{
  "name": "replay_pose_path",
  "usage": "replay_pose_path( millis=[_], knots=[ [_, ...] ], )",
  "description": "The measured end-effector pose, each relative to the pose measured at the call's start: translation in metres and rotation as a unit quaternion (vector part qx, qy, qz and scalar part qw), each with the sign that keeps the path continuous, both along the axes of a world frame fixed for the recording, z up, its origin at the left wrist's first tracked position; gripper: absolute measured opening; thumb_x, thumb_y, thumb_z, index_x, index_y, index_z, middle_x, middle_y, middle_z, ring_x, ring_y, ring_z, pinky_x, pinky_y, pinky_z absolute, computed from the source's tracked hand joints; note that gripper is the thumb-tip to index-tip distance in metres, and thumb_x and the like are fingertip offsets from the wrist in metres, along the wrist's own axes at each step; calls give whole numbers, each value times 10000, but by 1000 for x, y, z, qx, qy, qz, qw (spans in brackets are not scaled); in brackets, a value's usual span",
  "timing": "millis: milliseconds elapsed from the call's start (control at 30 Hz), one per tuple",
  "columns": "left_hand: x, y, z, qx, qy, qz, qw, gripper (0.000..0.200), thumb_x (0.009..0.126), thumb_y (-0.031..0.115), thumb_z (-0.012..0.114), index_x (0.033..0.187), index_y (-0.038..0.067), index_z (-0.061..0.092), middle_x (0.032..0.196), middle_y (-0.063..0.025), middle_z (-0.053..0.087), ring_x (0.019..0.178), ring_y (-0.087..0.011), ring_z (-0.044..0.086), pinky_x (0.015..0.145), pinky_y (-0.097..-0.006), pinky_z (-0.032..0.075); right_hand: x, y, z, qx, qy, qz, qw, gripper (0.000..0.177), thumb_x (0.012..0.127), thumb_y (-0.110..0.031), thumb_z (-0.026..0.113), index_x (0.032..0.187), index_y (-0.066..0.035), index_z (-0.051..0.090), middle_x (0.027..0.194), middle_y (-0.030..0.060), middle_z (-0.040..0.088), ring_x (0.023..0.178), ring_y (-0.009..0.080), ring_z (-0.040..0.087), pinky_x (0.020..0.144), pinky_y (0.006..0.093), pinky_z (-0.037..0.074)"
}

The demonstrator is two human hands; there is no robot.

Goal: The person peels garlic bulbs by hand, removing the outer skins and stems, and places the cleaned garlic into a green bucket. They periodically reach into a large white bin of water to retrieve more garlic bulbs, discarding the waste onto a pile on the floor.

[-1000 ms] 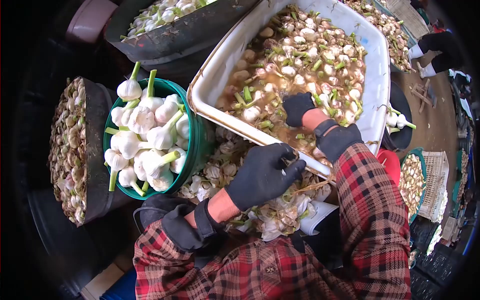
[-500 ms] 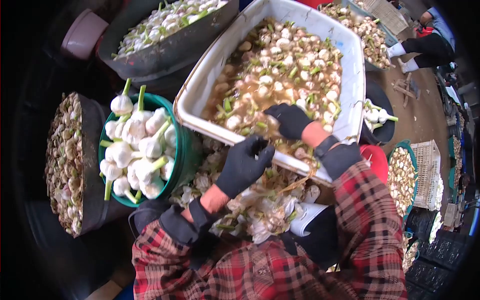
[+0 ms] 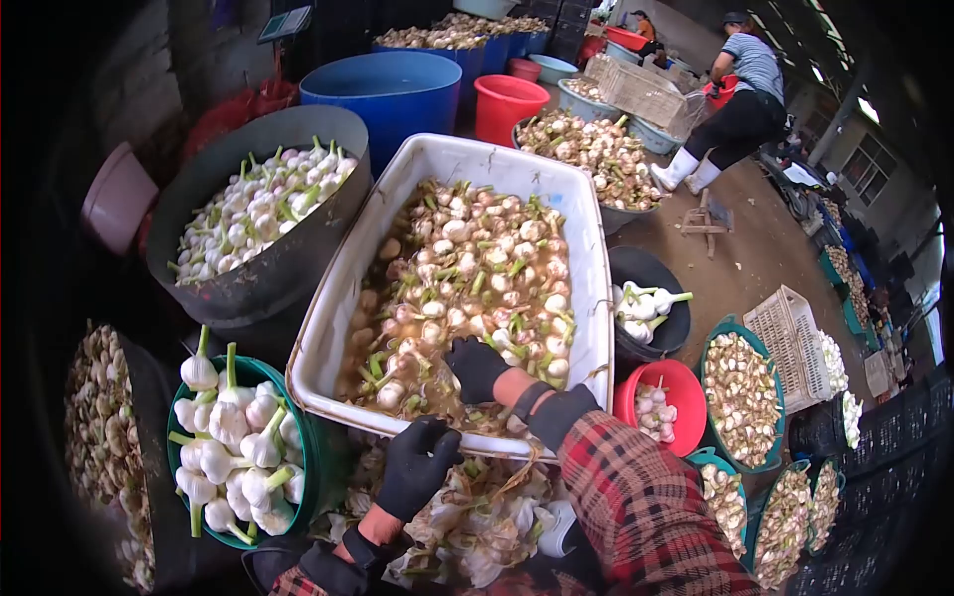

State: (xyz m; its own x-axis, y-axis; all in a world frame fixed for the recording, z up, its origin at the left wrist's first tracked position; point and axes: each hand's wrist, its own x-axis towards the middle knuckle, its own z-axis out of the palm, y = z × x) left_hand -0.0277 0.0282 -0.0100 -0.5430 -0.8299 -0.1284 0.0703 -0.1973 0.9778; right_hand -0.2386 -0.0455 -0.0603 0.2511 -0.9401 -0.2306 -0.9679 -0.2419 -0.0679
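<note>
My right hand (image 3: 475, 370), in a black glove, reaches into a white tub (image 3: 598, 288) of murky water and garlic bulbs (image 3: 455, 230). Its fingertips are down among the bulbs, and whether they grip one is hidden. My left hand (image 3: 419, 469), gloved the same way, hovers by the tub's near rim. Its fingers are bent, the thumb stands apart, and nothing shows between them. Left of it stands a green bucket (image 3: 316, 467) heaped with clean white garlic (image 3: 231, 422) with short green stems. Loose garlic skins (image 3: 487, 521) lie below the tub.
A large grey container (image 3: 258, 288) of white garlic stands behind left, beside a blue barrel (image 3: 393, 89). To the right are a black bowl (image 3: 668, 333), a red bucket (image 3: 688, 422) and a white crate (image 3: 795, 348). Farther back a person (image 3: 750, 99) bends over a red container.
My view has tilted up and shifted, so more of the room shows. Both hands stay near the tub's near end, the right one still in the garlic. The background person has come fully into view.
</note>
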Motion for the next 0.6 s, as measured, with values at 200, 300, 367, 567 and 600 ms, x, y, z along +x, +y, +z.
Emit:
replay_pose_path(
  millis=[200, 300, 367, 567, 600],
  knots=[
    [-4, -6, 22, 176, 25, 53, 983, 493, 908, 208, 612, 1261, -77, 419, 988, -164, 607, 730, -241, 679, 615, -330, 564, 14, 60, 81, -244, -273, 17, 930, 785, 603, -156, 723, 1331, -43, 452, 1101, 182, 500, 1014, 351, 500, 876, 417, 447],
    [0, -6, 15, 260, 91, 29, 961, 437, 910, 243, 597, 1197, -62, 471, 985, -146, 612, 783, -232, 669, 646, -358, 576, 40, 96, 103, -239, -357, 36, 902, 768, 621, -128, 746, 1337, -78, 472, 1131, 175, 501, 1062, 353, 497, 907, 421, 447],
    [6, -7, -8, 140, 80, -25, 987, 361, 906, 299, 597, 1148, 39, 533, 1039, -114, 603, 847, -257, 646, 718, -383, 566, 45, 108, 110, -244, -358, 36, 901, 746, 632, -128, 744, 1329, -77, 481, 1152, 176, 501, 1077, 353, 496, 924, 422, 441],
    [2, -5, 9, 79, 74, 99, 989, 294, 849, 132, 675, 1049, -43, 550, 950, -101, 613, 788, -150, 628, 668, -287, 564, 45, 121, 109, -222, -467, -76, 853, 530, 727, -32, 697, 1237, -53, 557, 1164, 161, 568, 1037, 286, 603, 832, 358, 515],
    [2, -7, 13, 41, 57, 118, 991, 279, 842, 104, 679, 1036, -44, 544, 942, -99, 611, 790, -146, 626, 663, -282, 562, 47, 118, 109, -224, -473, -101, 846, 468, 731, -34, 698, 1185, -43, 586, 1116, 148, 592, 981, 276, 627, 803, 349, 524]
  ],
)
